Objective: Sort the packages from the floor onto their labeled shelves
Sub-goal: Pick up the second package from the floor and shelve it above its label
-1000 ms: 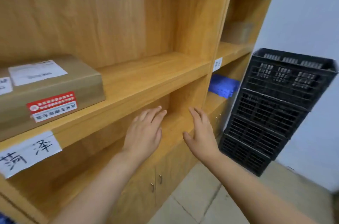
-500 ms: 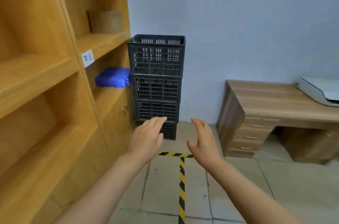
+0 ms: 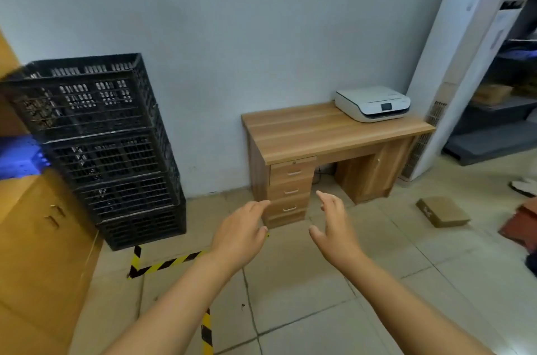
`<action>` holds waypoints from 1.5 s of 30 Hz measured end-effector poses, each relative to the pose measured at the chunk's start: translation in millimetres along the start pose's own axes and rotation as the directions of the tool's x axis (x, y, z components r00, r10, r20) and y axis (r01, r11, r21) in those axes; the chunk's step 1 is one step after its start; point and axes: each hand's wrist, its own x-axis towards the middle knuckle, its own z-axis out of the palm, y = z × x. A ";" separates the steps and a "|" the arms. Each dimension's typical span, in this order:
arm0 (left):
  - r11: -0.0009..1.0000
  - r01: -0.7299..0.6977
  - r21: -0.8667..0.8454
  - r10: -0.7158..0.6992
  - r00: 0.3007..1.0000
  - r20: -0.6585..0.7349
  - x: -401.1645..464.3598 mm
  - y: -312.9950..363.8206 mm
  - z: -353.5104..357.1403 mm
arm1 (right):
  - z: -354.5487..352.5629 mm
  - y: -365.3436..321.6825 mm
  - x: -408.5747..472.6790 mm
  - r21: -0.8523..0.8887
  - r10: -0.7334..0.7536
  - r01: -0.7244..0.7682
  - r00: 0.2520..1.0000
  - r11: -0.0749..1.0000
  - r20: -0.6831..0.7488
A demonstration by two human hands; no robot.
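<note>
Both hands were empty, fingers spread: left hand (image 3: 239, 234), right hand (image 3: 334, 231), held apart above the tiled floor (image 3: 305, 305). A flat cardboard package (image 3: 442, 211) lay on it, well right.

Wood-grain laminate on the desk (image 3: 325, 131) — smooth, with a soft sheen on top and small metal pulls on its drawers. On the desk sits a printer (image 3: 372, 103) in glossy white plastic. Left of the desk, stacked crates (image 3: 101, 148) of matt black plastic lattice. In front of the desk, pale floor tiles (image 3: 305, 293) look smooth and faintly glossy — and to its right lies a flat package (image 3: 442, 211) of dull brown cardboard.
</note>
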 end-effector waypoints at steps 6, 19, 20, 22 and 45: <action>0.989 -0.144 -0.033 0.147 0.981 0.123 70.2 66.3 54.9 | -59.3 84.7 6.4 -0.035 0.182 -0.185 0.981 0.982 -0.068; 0.924 -0.363 -0.117 0.382 0.886 0.264 263.7 165.7 168.8 | -152.2 229.1 98.4 -0.115 0.408 -0.431 0.895 0.895 -0.181; 0.922 -0.369 -0.119 0.387 0.882 0.267 284.2 171.0 173.8 | -159.1 238.6 112.2 -0.118 0.423 -0.448 0.886 0.886 -0.189; 0.918 -0.378 -0.122 0.397 0.877 0.270 320.0 180.4 182.8 | -169.3 255.3 135.7 -0.113 0.452 -0.478 0.870 0.871 -0.198; 0.901 -0.391 -0.187 0.432 0.845 0.315 602.0 406.3 357.1 | -346.6 537.7 313.8 0.004 0.591 -0.606 0.775 0.795 -0.224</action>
